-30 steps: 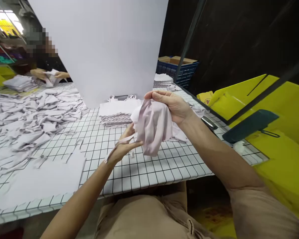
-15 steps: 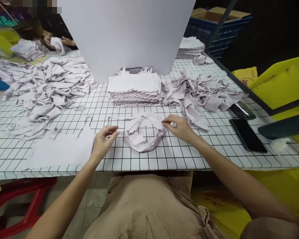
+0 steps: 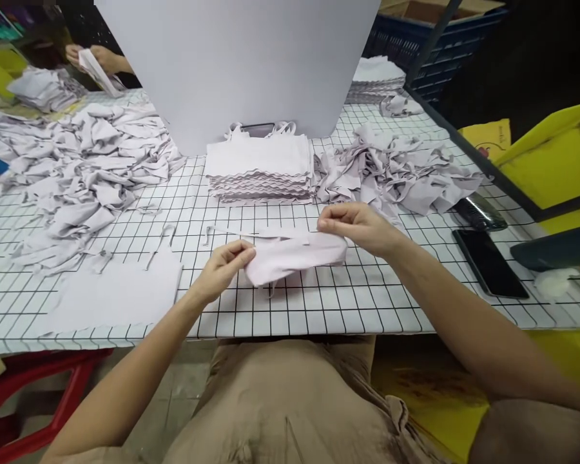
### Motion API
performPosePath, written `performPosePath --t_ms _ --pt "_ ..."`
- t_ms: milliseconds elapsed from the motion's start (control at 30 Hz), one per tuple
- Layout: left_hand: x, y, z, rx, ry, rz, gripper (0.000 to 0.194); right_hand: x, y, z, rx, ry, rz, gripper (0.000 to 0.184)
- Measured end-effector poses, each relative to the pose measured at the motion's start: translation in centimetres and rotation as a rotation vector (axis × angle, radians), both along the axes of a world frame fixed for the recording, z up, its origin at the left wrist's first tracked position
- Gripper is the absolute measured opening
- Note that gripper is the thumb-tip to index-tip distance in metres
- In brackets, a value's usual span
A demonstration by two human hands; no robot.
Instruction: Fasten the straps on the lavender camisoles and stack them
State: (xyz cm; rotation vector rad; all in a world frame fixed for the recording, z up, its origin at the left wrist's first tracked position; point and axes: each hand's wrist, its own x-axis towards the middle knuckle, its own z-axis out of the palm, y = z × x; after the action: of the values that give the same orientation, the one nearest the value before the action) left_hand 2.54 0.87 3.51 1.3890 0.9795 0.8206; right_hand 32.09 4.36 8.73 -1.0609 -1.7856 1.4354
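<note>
Between my hands stretches a pale, whitish-lilac fabric band [image 3: 297, 256], raised a little off the grid-patterned cloth. My left hand [image 3: 226, 267] pinches its left end between thumb and fingers. At its upper right edge, my right hand [image 3: 360, 227] grips the band with the fingers closed. A short thread or narrow strip hangs below it. Behind the band, a thin strip [image 3: 222, 230] runs leftward on the table. Left of my left hand lies a flat pale fabric piece [image 3: 118, 296] with straps at its top. A neat stack of folded fabric [image 3: 257, 158] stands beyond my hands.
Loose fabric heaps lie at left [image 3: 101, 151] and right [image 3: 401, 174]. A black phone [image 3: 490, 264] rests near the right edge. A grey-white panel [image 3: 241, 64] stands behind the stack. At upper left, a co-worker's hands [image 3: 104, 59] hold white fabric. A red stool [image 3: 53, 412] stands below.
The fabric lay as an open loop on the table, with my left hand apart from it. Now both hands hold it, lifted and drawn out into a flatter band.
</note>
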Motion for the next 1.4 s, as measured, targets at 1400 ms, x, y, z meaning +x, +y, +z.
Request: performPosePath --t_ms 1400 --pt "4.8 3.7 1.1 -0.169 -0.03 -0.188 0.029 -5.3 0.3 9.4 -0.092 0.382 -0.055 0.059"
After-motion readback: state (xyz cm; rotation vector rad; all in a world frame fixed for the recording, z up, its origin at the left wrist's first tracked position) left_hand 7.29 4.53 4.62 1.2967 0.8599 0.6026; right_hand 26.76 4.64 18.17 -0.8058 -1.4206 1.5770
